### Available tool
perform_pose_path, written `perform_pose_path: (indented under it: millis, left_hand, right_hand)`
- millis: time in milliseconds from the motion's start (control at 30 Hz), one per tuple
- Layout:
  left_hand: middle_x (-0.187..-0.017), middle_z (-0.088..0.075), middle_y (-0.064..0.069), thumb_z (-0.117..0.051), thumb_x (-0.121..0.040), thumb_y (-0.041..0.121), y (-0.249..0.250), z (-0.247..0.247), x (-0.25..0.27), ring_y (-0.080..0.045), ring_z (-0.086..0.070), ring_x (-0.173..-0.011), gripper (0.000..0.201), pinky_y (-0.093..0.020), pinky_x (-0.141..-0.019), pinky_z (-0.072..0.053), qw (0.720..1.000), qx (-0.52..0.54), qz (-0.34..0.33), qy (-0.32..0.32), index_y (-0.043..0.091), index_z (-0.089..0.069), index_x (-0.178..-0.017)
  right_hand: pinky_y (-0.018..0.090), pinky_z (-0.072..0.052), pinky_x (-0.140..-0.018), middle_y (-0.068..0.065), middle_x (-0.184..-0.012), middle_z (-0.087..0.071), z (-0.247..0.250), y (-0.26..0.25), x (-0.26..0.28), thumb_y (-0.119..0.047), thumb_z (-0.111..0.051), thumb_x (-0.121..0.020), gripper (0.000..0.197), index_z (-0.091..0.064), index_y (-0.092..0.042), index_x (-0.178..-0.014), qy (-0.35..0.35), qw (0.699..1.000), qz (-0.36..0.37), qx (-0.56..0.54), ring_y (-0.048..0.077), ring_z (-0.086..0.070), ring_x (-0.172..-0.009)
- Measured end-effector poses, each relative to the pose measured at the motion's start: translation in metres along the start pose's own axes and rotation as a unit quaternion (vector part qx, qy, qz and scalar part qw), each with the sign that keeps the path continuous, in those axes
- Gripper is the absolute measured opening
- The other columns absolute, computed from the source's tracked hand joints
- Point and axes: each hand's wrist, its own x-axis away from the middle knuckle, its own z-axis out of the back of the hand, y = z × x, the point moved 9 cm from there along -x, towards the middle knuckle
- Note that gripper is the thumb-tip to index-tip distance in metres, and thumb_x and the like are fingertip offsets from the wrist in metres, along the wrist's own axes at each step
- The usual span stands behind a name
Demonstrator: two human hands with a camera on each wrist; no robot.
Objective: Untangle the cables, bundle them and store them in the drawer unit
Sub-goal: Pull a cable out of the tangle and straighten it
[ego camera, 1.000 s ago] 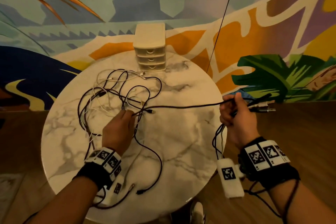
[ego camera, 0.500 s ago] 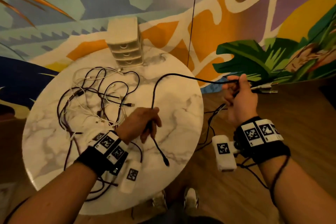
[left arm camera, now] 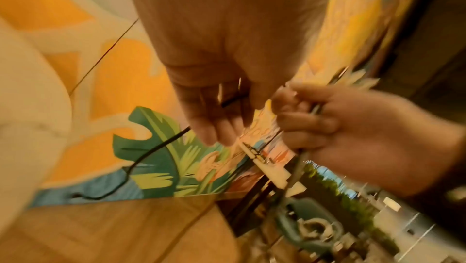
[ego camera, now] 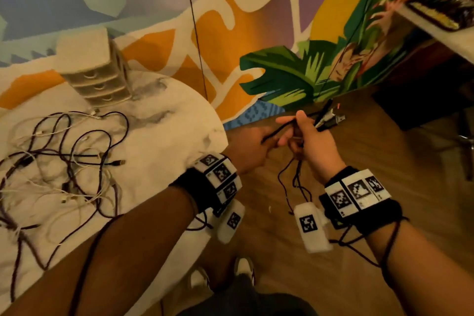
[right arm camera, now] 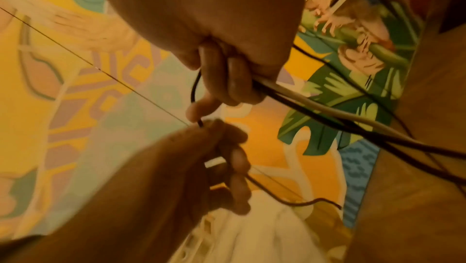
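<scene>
Both hands meet in the air past the table's right edge. My right hand (ego camera: 297, 133) grips a bundle of gathered cables; their plugs (ego camera: 331, 118) stick out above the fist and loops (ego camera: 295, 182) hang below it. My left hand (ego camera: 264, 143) pinches a black cable (ego camera: 278, 131) that runs into the right fist. In the right wrist view the right hand (right arm camera: 234, 80) clasps black and white cables (right arm camera: 327, 116), and the left hand (right arm camera: 221, 147) holds the black strand. A tangle of black and white cables (ego camera: 69, 161) lies on the table. The beige drawer unit (ego camera: 95, 72) stands at the back with its drawers closed.
The round marble table (ego camera: 174, 136) sits at the left, close to a painted wall. Wooden floor (ego camera: 384, 151) lies under the hands. A thin dark cord (ego camera: 195, 33) hangs along the wall. My shoes (ego camera: 243, 269) show below, and a dark piece of furniture (ego camera: 423, 100) stands at the right.
My left hand left the table with the black cable and moved right to meet the right hand. The cable's free end came off the tabletop. The head view swung right.
</scene>
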Motion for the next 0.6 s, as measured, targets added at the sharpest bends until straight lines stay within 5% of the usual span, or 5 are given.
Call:
perform_pose_path:
  millis: [100,200,367,467,600]
  left_hand:
    - [-0.098,-0.064,-0.02,-0.045,-0.097,0.023,-0.066,-0.029,-0.017,-0.024,-0.058,-0.076,0.021,-0.041,-0.074,-0.052,0.992,-0.047,0.107,-0.052,0.008,-0.058,-0.103]
    - [-0.135,-0.045,-0.017,-0.052,-0.093,0.029,-0.114,-0.055,-0.009,-0.032,-0.049,-0.118,0.043,-0.039,-0.097,-0.04,0.945,-0.198,0.218,-0.142,0.01,-0.043,-0.131]
    - [-0.128,-0.044,-0.002,-0.052,-0.086,0.05,0.024,-0.042,-0.021,-0.012,-0.047,-0.113,0.055,-0.027,-0.094,-0.041,0.998,0.037,-0.047,-0.006,0.018,-0.047,-0.13]
    - [-0.14,-0.038,0.002,-0.048,-0.078,0.061,0.079,-0.013,-0.03,-0.01,-0.034,-0.13,0.066,-0.031,-0.107,-0.03,0.987,0.035,-0.137,0.074,0.019,-0.05,-0.127]
    - [-0.124,-0.052,0.002,-0.055,-0.073,0.063,0.099,-0.01,-0.044,-0.012,-0.048,-0.115,0.072,-0.036,-0.1,-0.042,0.986,-0.028,-0.166,0.016,0.018,-0.05,-0.13]
  right_hand:
    - [0.017,-0.025,-0.035,0.01,-0.064,-0.06,0.039,0.006,0.001,-0.035,-0.028,-0.103,0.047,-0.064,-0.005,-0.106,0.02,0.999,-0.017,0.039,0.006,-0.032,-0.034]
    - [0.019,-0.032,-0.039,0.007,-0.067,-0.064,0.063,0.006,0.005,-0.034,-0.027,-0.103,0.046,-0.065,-0.008,-0.105,0.025,0.998,-0.001,0.057,0.008,-0.04,-0.041]
    - [0.021,-0.047,-0.066,0.008,-0.089,-0.064,0.069,-0.012,-0.007,-0.032,-0.033,-0.101,0.036,-0.066,-0.019,-0.097,0.036,0.986,0.085,0.136,0.014,-0.057,-0.077]
    - [0.026,-0.047,-0.056,0.006,-0.075,-0.054,0.073,-0.033,-0.015,-0.023,-0.038,-0.096,0.025,-0.055,-0.023,-0.078,0.077,0.986,0.107,0.098,0.017,-0.053,-0.066]
    - [0.023,-0.038,-0.072,0.011,-0.097,-0.059,0.044,-0.045,-0.018,-0.018,-0.042,-0.095,0.021,-0.061,-0.013,-0.102,-0.023,0.992,0.068,0.099,0.024,-0.056,-0.086]
